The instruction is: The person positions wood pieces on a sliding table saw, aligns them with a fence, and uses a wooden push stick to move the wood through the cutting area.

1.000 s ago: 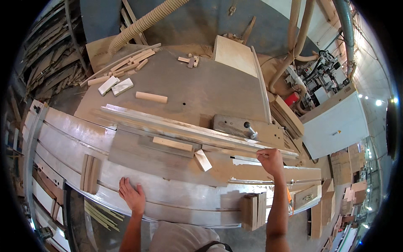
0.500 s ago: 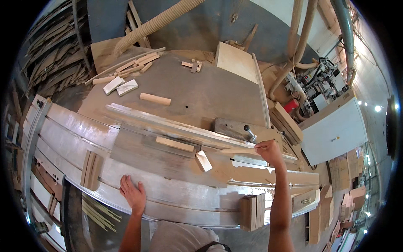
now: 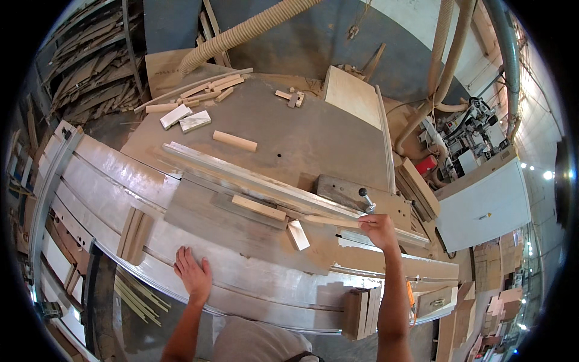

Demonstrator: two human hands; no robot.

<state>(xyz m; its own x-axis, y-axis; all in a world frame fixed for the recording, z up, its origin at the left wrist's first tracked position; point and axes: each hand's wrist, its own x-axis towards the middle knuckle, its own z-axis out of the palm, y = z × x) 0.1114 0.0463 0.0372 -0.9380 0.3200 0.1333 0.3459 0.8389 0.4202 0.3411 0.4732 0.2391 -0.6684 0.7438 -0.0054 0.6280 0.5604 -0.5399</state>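
My right hand (image 3: 378, 230) pinches the right end of a thin, pale wooden stick (image 3: 329, 221), which lies along the metal fence (image 3: 259, 182). The stick's left tip is close to the end of a short wooden strip (image 3: 259, 207) on the dark wooden board (image 3: 205, 210). Just below that tip is a small white-faced wood block (image 3: 298, 235), set at an angle. My left hand (image 3: 193, 274) rests with fingers spread on the metal sliding table (image 3: 241, 283) and holds nothing.
Stacked wood pieces stand on the table at left (image 3: 134, 235) and near my right forearm (image 3: 362, 311). Beyond the fence lie a wooden rod (image 3: 234, 141), two white-faced blocks (image 3: 195, 121) and offcuts. A black-knobbed handle (image 3: 365, 196) rises near my right hand. A ribbed hose (image 3: 241, 39) hangs behind.
My right hand has moved left along the fence, bringing the stick's tip nearer the short wooden strip. My left hand stays on the table. The whole view has shifted slightly.
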